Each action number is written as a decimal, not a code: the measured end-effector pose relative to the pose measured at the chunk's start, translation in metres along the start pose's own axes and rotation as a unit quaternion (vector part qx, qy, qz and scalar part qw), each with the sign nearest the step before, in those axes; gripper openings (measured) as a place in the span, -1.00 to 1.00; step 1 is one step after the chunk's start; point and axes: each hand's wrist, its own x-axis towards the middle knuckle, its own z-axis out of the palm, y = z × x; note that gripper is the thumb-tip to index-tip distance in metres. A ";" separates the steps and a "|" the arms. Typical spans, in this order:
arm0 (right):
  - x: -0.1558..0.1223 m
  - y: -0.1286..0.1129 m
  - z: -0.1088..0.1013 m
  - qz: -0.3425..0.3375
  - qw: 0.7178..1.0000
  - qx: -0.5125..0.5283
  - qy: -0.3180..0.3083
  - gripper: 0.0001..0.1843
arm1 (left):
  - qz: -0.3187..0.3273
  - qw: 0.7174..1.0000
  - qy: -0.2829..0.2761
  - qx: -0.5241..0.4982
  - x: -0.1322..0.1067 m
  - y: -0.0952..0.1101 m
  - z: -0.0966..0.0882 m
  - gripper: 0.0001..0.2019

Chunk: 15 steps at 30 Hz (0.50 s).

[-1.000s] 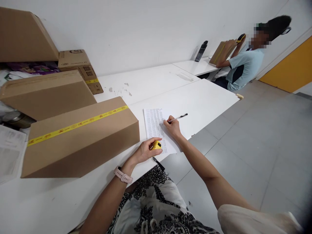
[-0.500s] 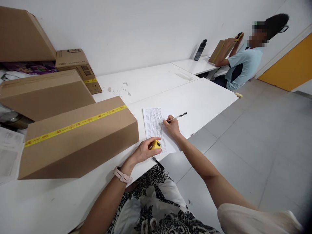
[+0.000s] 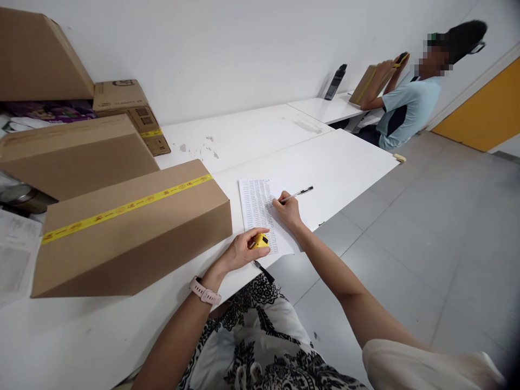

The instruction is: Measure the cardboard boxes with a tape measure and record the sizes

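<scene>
My right hand (image 3: pixel 287 210) is closed round a pen (image 3: pixel 301 191), its tip against a printed sheet (image 3: pixel 255 203) with columns of small text. My left hand (image 3: pixel 240 251) grips a yellow tape measure (image 3: pixel 262 240) between thumb and fingers, resting over the sheet's lower edge. A pale pink band circles that wrist. Just left of the sheet lies a taped cardboard box (image 3: pixel 138 227), a yellow printed strip running along its top. A dark strap (image 3: pixel 265 272) hangs at the table edge near my left hand.
More cardboard boxes (image 3: pixel 73 151) crowd the left side of the white table (image 3: pixel 325 157). Papers (image 3: pixel 16 254) lie at the far left. Across the table stands a dark bottle (image 3: pixel 335 82); beyond it a seated person (image 3: pixel 410 108) handles a box and a yellow-black tool.
Almost nothing differs. The view has shifted very slightly, and both hands keep their holds on the pen and the tape measure.
</scene>
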 end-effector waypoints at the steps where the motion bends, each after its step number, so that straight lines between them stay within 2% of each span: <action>1: 0.000 0.000 0.000 0.001 1.000 0.003 0.001 -0.73 | 0.000 1.000 0.000 0.001 0.000 0.000 0.000 -0.41; 15: 0.000 0.002 0.001 0.013 1.000 0.001 0.011 -0.74 | -0.001 1.000 0.000 -0.001 0.000 0.000 0.000 -0.41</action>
